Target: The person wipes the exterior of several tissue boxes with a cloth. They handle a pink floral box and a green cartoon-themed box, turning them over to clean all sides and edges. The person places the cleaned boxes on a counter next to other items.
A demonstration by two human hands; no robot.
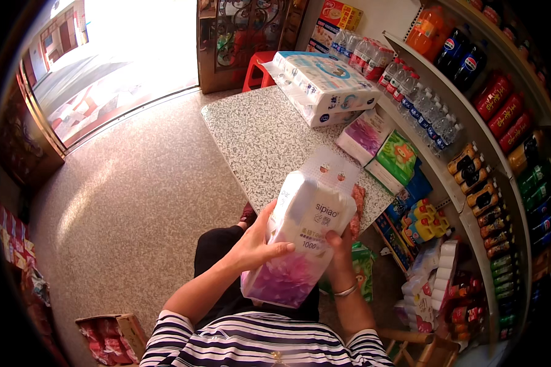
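Both my hands grip a tall plastic-wrapped pack of tissue paper (303, 229), white above with a pink and purple flower print below. It is tilted in front of my chest. My left hand (261, 243) holds its left side with the thumb across the front. On the right side, my right hand (342, 247) has its thumb on the front, and its other fingers are hidden behind the pack. A clear perforated hanging tab (331, 170) sticks up from the pack's far end, over the speckled table (252, 133).
A large white and blue wrapped pack (326, 82) lies on the table's far end. Nearer are a purple tissue pack (365, 135) and a green one (397, 156). Shelves of drink bottles (427, 112) curve along the right. A red stool (259, 71) stands behind the table.
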